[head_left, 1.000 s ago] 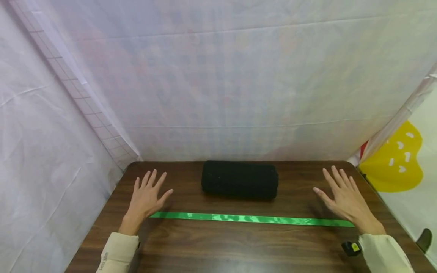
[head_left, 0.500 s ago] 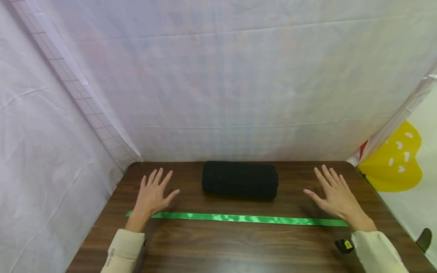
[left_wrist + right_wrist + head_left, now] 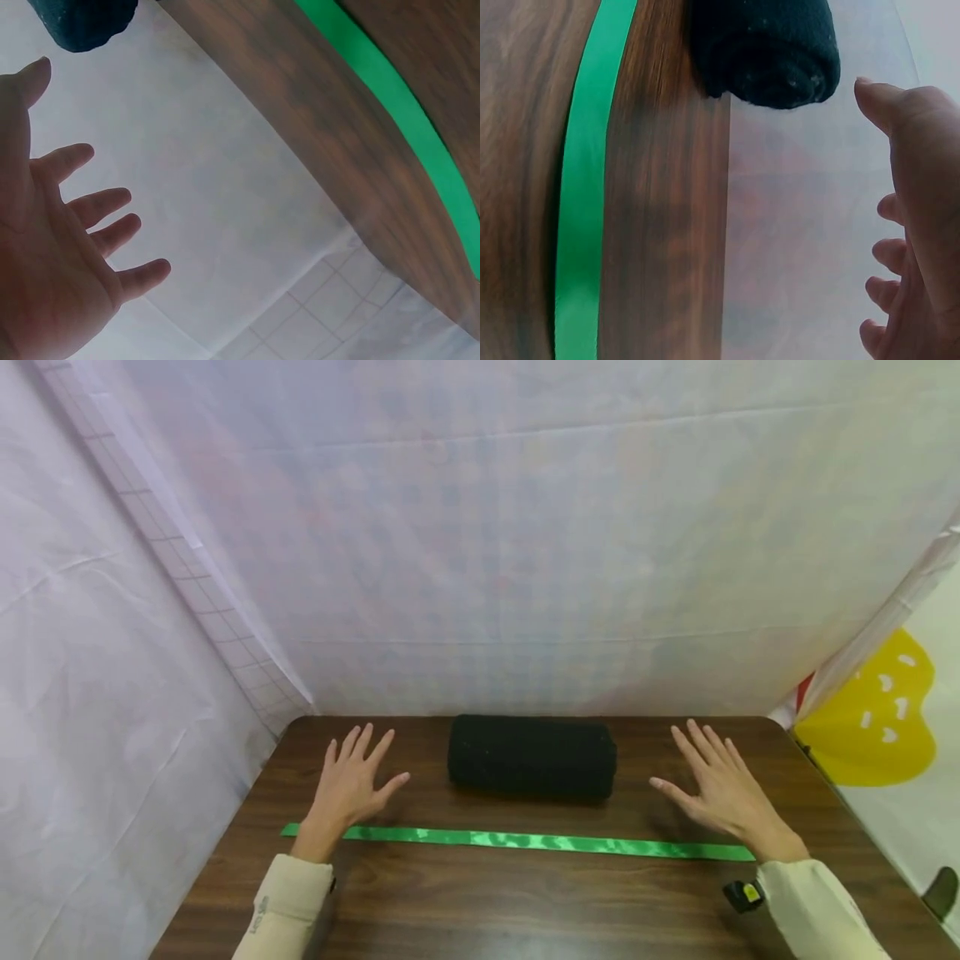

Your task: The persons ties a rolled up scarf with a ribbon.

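Note:
A black rolled towel (image 3: 532, 767) lies across the far middle of the dark wooden table (image 3: 480, 902); its ends show in the wrist views (image 3: 82, 22) (image 3: 769, 49). My left hand (image 3: 352, 781) hovers with fingers spread to the left of the roll, holding nothing (image 3: 56, 247). My right hand (image 3: 716, 785) hovers spread to the right of it, also holding nothing (image 3: 915, 210). Neither hand touches the towel. A green tape strip (image 3: 517, 841) runs across the table in front of the roll, under both wrists.
White sheeting (image 3: 480, 543) closes off the back and left sides right at the table's edges. A yellow shape (image 3: 870, 727) shows past the right edge. A small black and yellow device (image 3: 742, 893) sits at my right cuff.
Both hands have drifted inward toward the ends of the black roll, the left rightward and the right leftward. The towel and tape have stayed put.

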The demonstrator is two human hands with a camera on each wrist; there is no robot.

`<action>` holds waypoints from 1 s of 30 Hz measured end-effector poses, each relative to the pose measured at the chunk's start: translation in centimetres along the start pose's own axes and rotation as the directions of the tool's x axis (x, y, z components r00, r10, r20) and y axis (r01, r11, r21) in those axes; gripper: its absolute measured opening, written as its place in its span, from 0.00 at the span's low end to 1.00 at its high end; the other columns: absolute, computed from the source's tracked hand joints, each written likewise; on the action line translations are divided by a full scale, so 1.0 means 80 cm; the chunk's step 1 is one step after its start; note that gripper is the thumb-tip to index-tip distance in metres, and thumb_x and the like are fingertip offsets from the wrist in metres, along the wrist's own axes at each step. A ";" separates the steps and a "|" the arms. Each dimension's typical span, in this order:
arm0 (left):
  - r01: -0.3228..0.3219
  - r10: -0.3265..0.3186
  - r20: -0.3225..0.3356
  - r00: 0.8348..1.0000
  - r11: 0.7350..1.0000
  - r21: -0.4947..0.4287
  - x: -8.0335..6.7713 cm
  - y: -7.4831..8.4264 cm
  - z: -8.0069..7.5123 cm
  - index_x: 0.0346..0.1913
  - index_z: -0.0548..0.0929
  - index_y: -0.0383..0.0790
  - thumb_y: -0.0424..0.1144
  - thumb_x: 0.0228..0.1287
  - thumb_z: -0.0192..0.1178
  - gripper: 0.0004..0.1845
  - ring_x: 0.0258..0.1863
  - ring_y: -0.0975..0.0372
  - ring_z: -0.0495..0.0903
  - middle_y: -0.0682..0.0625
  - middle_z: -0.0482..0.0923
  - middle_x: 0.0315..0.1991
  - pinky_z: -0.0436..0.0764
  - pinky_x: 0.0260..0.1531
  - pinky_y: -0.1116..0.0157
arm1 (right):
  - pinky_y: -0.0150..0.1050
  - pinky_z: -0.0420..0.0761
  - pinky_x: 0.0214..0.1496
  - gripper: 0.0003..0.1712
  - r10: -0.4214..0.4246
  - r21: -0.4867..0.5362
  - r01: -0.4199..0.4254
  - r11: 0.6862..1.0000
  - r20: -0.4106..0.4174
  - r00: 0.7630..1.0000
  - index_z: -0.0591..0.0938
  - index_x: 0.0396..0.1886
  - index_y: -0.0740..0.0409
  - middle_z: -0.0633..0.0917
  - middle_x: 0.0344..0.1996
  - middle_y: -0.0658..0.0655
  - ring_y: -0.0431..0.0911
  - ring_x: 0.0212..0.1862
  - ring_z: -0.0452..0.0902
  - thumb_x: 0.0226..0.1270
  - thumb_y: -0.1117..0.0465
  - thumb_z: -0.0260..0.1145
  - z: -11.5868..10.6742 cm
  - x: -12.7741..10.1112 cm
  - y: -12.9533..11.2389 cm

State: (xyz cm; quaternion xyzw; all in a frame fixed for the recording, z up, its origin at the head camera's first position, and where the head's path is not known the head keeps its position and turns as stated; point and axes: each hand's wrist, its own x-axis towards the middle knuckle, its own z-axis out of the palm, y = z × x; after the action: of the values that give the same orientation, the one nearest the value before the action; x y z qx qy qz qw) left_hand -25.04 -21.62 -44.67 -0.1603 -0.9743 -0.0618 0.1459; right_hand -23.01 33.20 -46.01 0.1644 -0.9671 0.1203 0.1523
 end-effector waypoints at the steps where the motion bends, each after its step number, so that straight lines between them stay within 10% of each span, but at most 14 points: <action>1: -0.005 0.005 -0.004 1.000 1.000 0.002 0.001 0.002 0.000 0.76 0.62 0.47 0.64 0.66 0.56 0.42 0.74 0.41 0.56 0.34 0.59 0.74 0.54 0.68 0.35 | 0.57 0.31 0.78 0.52 -0.004 0.002 0.004 1.000 0.000 1.000 0.53 0.79 0.62 0.50 0.77 0.71 0.65 0.78 0.39 0.68 0.36 0.61 0.000 0.002 -0.002; 30: -0.158 0.158 0.016 0.987 0.987 -0.006 0.036 0.055 0.016 0.77 0.59 0.49 0.67 0.65 0.56 0.44 0.74 0.43 0.56 0.37 0.56 0.76 0.54 0.70 0.37 | 0.62 0.45 0.76 0.59 -0.141 0.015 0.141 0.990 0.022 0.990 0.54 0.79 0.58 0.53 0.77 0.69 0.67 0.76 0.48 0.59 0.34 0.69 0.024 0.039 -0.052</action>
State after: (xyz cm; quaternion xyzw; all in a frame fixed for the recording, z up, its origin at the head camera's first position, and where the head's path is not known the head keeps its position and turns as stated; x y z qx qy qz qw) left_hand -26.48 -16.40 -44.69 -0.2379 -0.9595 -0.0512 0.1419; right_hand -24.85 27.96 -45.99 0.2347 -0.9539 0.1137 0.1485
